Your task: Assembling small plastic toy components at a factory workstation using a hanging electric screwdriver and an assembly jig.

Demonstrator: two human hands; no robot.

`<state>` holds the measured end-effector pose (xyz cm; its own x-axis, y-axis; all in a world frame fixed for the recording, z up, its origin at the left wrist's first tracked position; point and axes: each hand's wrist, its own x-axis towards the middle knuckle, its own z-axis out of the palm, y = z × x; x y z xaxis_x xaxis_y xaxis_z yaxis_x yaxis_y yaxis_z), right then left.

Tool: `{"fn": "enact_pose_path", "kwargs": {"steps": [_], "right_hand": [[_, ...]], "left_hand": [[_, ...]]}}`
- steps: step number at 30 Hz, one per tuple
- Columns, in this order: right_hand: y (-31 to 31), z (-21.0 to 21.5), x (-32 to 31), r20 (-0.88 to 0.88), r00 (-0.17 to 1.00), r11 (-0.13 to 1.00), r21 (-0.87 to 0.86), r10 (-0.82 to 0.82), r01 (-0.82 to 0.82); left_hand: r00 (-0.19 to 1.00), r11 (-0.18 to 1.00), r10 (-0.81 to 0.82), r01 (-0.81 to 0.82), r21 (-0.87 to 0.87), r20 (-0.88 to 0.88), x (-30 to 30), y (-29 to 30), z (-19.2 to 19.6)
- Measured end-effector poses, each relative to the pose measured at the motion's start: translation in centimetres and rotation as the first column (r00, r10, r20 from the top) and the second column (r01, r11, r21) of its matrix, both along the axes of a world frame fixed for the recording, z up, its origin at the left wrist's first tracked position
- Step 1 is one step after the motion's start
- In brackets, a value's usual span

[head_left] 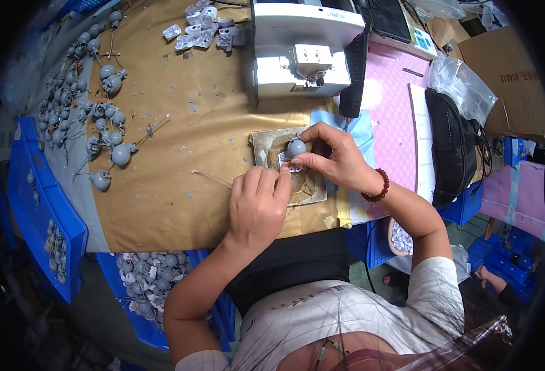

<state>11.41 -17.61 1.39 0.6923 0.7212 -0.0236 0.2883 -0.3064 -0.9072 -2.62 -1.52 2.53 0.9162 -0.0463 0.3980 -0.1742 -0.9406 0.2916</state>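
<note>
In the middle of the bench a square, worn metal fixture block (313, 196) lies under both hands. Over it my right hand (340, 157) pinches a small round grey ball-shaped part (296, 148) between thumb and fingers. Just below the ball is a small white plastic piece (291, 164), partly covered by fingertips. My left hand (260, 201) is closed, its fingertips at the edge of the white piece. A thin pale wire (210, 179) runs out from under its fingers to the left. What those fingertips press on is mostly hidden.
Many grey ball parts with wires (121, 154) lie along the bench's left side. White plastic pieces (204, 34) are heaped at the back beside a white machine (303, 80). A black-handled screwdriver (351, 99) hangs right of it. Blue bins (53, 210) stand left and below; a black pouch (449, 145) lies right.
</note>
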Motion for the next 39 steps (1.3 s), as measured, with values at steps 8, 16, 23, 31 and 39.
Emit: {"fn": "enact_pose_path", "kwargs": {"steps": [8, 16, 23, 31, 39], "right_hand": [[0.0, 0.2, 0.0, 0.032, 0.999, 1.000, -0.017, 0.011, -0.010], [0.7, 1.2, 0.2, 0.070, 0.997, 0.997, -0.072, 0.031, -0.026], [1.0, 1.5, -0.5, 0.150, 0.989, 0.988, -0.150, -0.002, 0.024], [1.2, 1.5, -1.1, 0.219, 0.975, 0.978, -0.194, -0.027, 0.071], [0.0, 1.6, 0.4, 0.368, 0.930, 1.000, -0.011, -0.017, 0.023]], "left_hand": [[0.999, 0.999, -0.026, 0.026, 0.020, -0.032, -0.1, -0.1, 0.4], [0.984, 0.989, -0.142, 0.146, 0.033, -0.105, 0.3, 1.3, 0.8], [0.980, 0.983, -0.181, 0.183, 0.015, -0.082, 0.3, 1.8, 0.8], [0.990, 0.988, -0.099, 0.086, -0.127, -0.098, 0.5, 1.6, 0.1], [0.988, 0.962, 0.035, -0.074, -0.263, -0.152, 2.3, 0.2, 1.0]]}}
